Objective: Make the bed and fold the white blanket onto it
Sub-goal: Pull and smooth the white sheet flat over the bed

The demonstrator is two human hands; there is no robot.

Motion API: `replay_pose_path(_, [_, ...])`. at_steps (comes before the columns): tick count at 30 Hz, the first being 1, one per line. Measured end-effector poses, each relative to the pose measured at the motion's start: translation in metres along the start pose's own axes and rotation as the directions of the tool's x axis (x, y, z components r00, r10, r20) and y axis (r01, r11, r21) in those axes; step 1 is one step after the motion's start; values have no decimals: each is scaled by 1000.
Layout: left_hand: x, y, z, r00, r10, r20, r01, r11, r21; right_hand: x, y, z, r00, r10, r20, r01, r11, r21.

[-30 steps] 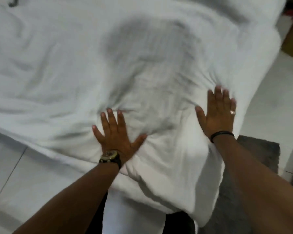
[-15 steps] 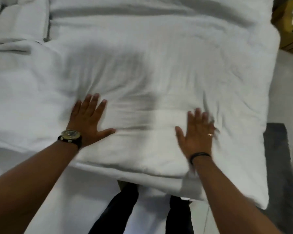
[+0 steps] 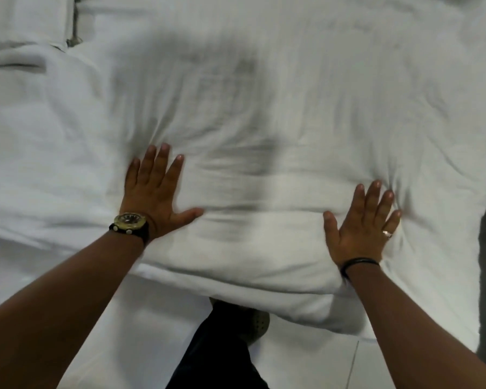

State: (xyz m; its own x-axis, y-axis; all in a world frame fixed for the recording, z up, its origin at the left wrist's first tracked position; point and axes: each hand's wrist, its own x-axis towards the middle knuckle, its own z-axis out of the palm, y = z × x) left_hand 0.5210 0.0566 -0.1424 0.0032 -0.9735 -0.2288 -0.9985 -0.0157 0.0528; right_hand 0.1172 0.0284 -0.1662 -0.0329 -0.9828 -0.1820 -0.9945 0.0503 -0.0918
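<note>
- The white blanket covers the bed from the far edge to the near one, wrinkled, its near edge hanging over the side just above the person's dark trouser leg.
- The left hand lies flat on the blanket at near left — fingers straight and spread, gripping nothing.
- The right hand presses flat at near right, close to the blanket's right edge, fingers splayed.
- A watch sits on the left wrist; a ring on the right hand.

White blanket blurred, cropped above.
</note>
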Motion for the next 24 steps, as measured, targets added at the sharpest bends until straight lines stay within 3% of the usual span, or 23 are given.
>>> replay_pose_path(8, [-7, 5, 2, 999, 0, -34, 1, 1000, 12, -3, 2, -1, 999, -35, -22, 35, 999, -2])
replay_pose_path(11, [-10, 10, -13, 999, -23, 46, 22, 999, 41, -7, -11, -25, 994, 58, 92, -54, 997, -53])
replay_pose_path(13, [-10, 14, -25, 984, -37, 173, 24, 997, 75, -12, -40, -49, 955, 179, 238, -168, 984, -64])
replay_pose_path(14, [-9, 11, -27, 971, -59, 231, 39, 995, 89, -16, -66, -51, 931, 170, 322, -166, 985, -38])
replay_pose_path(15, [-12, 11, -29, 964, -52, 261, 31, 996, 84, -29, -92, -56, 929, 106, 354, -113, 994, 1])
replay_pose_path(18, [-25, -5, -32, 974, 73, 214, -84, 996, 44, -83, -184, -60, 934, -249, 255, 207, 962, 180])
replay_pose_path(20, [-36, -32, -27, 975, 162, 150, -169, 985, 32, -103, -214, -43, 902, -351, 252, 312, 932, 182])
replay_pose_path(22, [-47, -83, -25, 977, 165, 137, -171, 985, 32, -109, -214, -17, 924, -291, 249, 284, 957, 64])
replay_pose_path(24, [-54, -140, -25, 985, 108, 136, -114, 993, 37, -116, -191, -2, 969, -114, 217, 118, 993, -4])
